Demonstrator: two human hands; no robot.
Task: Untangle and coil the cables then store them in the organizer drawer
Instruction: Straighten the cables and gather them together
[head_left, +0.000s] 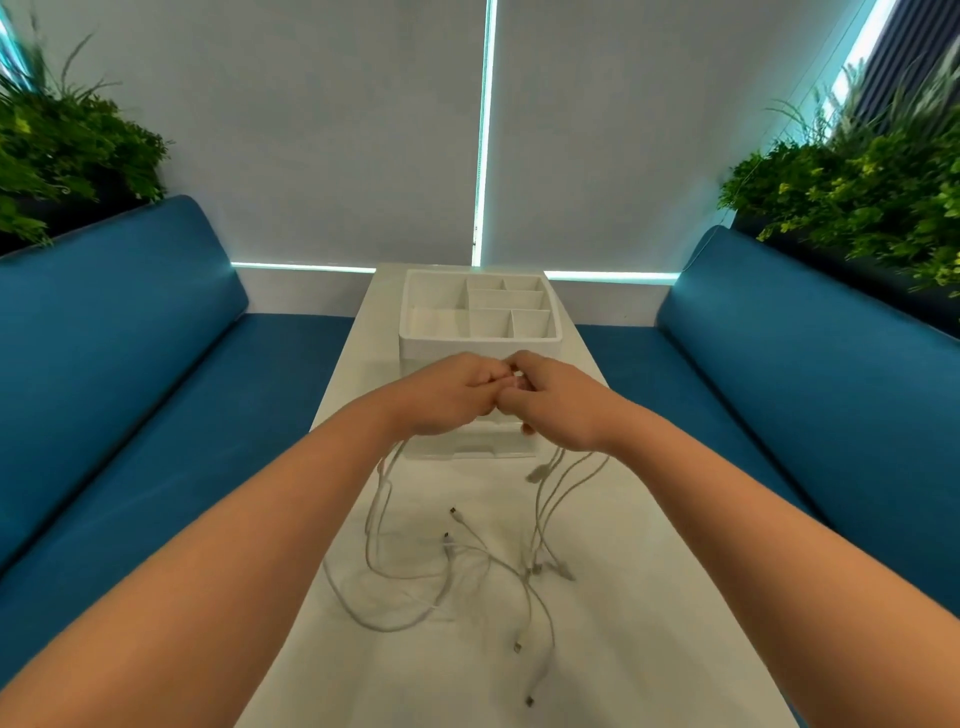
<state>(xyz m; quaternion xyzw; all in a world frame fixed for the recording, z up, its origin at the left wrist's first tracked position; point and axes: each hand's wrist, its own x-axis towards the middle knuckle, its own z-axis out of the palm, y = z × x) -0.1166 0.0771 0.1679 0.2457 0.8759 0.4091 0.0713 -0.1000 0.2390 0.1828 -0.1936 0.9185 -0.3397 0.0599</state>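
white cables (457, 566) lie tangled on the narrow white table (623, 649), their upper strands lifted into two hands.

several loops and loose plug ends sprawl on the tabletop in front of the white organizer (480, 317), while strands rise on both sides to the hands held together just before its front face. the left hand (447, 397) and right hand (553, 402) touch at the fingertips, each with fingers curled, pinching cable between them. the organizer's open top shows divided compartments. blue cushioned benches (130, 364) flank the table, with green plants (857, 192) behind them.
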